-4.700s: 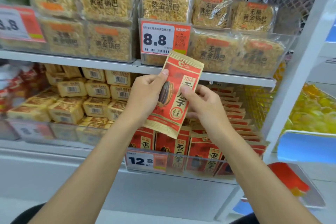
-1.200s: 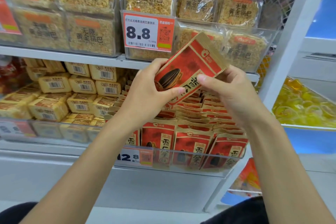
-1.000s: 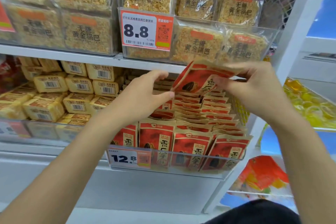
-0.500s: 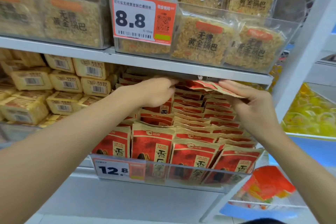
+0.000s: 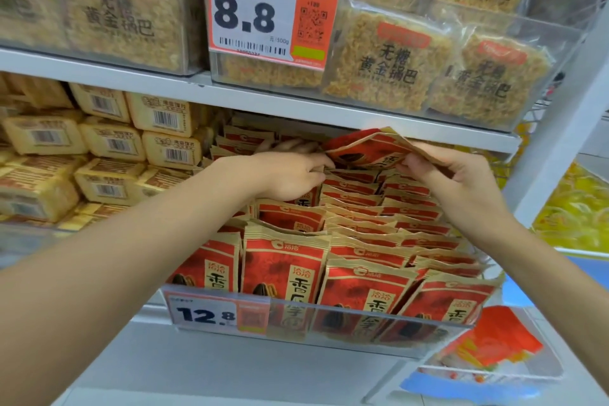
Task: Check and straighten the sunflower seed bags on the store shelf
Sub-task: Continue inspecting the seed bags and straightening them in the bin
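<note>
- The red-and-gold paper sunflower seed bag (image 5: pixel 365 150) lay tilted, nearly flat, at centre frame, just under the white shelf edge (image 5: pixel 329 115).
- The right hand (image 5: pixel 461 181) pinched its right edge, fingers curled over it.
- The left hand (image 5: pixel 290 175) sat at the bag's left corner, fingers curled down among the standing rows of red seed bags (image 5: pixel 356 217); whether they gripped one could not be told.

1. Look at the sunflower seed bags (image 5: pixel 286 273): a kraft-paper look, tan matt edges, red faces with a faint sheen.
2. Near, the bin front (image 5: pixel 362 315) is clear, glossy plastic.
3. The shelf edge (image 5: pixel 296 105) is smooth and white, seemingly painted metal.
4. Far up, the rice-crust packs (image 5: pixel 389 66) sit in shiny, crinkled film.
</note>
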